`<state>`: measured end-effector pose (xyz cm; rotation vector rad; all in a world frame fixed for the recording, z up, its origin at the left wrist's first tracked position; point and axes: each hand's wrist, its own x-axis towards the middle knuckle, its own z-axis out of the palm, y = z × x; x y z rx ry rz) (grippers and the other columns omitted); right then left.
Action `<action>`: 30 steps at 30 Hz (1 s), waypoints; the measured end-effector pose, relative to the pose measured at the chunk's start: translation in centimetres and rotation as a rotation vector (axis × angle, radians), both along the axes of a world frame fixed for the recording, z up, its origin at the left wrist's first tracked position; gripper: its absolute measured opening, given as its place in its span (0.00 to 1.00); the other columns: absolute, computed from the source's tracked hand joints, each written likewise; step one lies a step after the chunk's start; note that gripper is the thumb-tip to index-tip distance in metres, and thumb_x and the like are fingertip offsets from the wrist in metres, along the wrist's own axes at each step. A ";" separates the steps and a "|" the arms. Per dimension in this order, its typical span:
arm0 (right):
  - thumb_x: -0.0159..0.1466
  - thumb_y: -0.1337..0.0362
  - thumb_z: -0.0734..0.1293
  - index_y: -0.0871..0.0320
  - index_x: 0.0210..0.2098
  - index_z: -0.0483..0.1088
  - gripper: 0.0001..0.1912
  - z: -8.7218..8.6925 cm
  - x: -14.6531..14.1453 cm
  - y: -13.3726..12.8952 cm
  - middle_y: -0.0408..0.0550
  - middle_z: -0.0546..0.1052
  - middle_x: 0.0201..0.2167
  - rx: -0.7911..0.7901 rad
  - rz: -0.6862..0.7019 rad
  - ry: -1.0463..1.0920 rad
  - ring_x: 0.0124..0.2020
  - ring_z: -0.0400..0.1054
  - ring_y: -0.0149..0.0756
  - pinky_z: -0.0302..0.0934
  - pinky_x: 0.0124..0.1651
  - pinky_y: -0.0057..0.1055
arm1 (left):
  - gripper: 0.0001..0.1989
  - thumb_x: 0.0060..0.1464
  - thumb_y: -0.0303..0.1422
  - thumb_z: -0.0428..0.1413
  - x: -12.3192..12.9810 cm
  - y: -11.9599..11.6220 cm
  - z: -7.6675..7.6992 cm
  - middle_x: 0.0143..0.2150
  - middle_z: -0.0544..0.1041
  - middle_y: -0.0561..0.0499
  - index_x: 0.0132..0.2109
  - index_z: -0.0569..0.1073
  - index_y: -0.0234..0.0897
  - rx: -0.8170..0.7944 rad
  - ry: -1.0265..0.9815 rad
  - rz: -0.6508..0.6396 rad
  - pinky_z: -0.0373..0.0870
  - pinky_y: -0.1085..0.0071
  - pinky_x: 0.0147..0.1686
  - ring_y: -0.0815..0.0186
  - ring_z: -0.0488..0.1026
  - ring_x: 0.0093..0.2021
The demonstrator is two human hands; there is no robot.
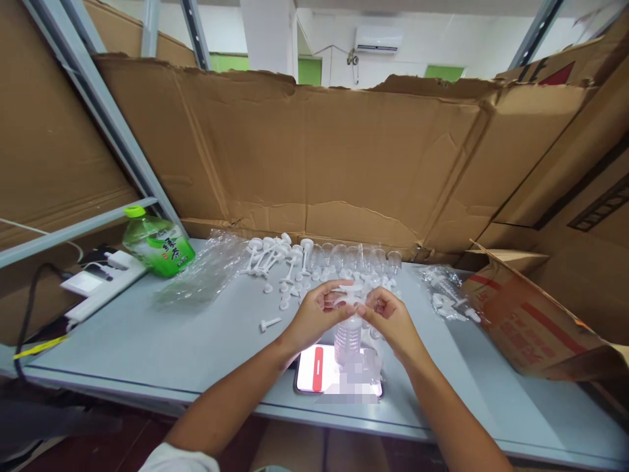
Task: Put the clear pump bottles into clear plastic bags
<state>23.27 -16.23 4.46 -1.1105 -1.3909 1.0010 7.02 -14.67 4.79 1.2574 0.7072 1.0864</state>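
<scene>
Centrally, head view: both hands meet above the grey table [211,344].
Left hand [314,309]: thumb and fingers pinched on the white top [350,295] of a clear ribbed container [347,341].
Right hand [392,318]: fingertips closed on the same top, likely for balanced control.
Container: upright before the phone-lit screen [305,372]; whether it touches, I cannot tell.
White stemmed pieces [268,252], clear cups [352,257]: beyond the hands, presumably within reach.
Cardboard wall [314,147]: behind, perhaps stopping roll-offs.
</scene>
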 end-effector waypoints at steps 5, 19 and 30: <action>0.53 0.53 0.66 0.57 0.25 0.64 0.14 0.4 0.9 0.3 0.40 0.63 0.21 -0.009 0.018 0.074 0.22 0.56 0.28 0.51 0.24 0.25 | 0.26 0.43 0.35 0.60 -0.8 0.8 0.2 0.38 0.76 0.45 0.51 0.66 0.35 -0.065 -0.068 -0.117 0.66 0.66 0.42 0.63 0.73 0.38; 0.51 0.55 0.69 0.56 0.38 0.65 0.18 0.3 0.9 0.7 0.40 0.67 0.22 -0.105 0.098 0.196 0.20 0.61 0.28 0.53 0.22 0.26 | 0.20 0.50 0.39 0.54 -1.7 1.9 -0.1 0.42 0.74 0.44 0.49 0.69 0.35 -0.081 0.018 -0.165 0.65 0.67 0.42 0.64 0.71 0.40; 0.53 0.60 0.68 0.57 0.29 0.71 0.07 -0.1 -0.6 0.6 0.44 0.72 0.28 0.041 0.037 0.106 0.30 0.64 0.32 0.57 0.31 0.27 | 0.17 0.48 0.39 0.56 -0.4 0.7 0.7 0.32 0.75 0.49 0.44 0.71 0.35 0.061 0.014 -0.062 0.66 0.74 0.32 0.68 0.71 0.31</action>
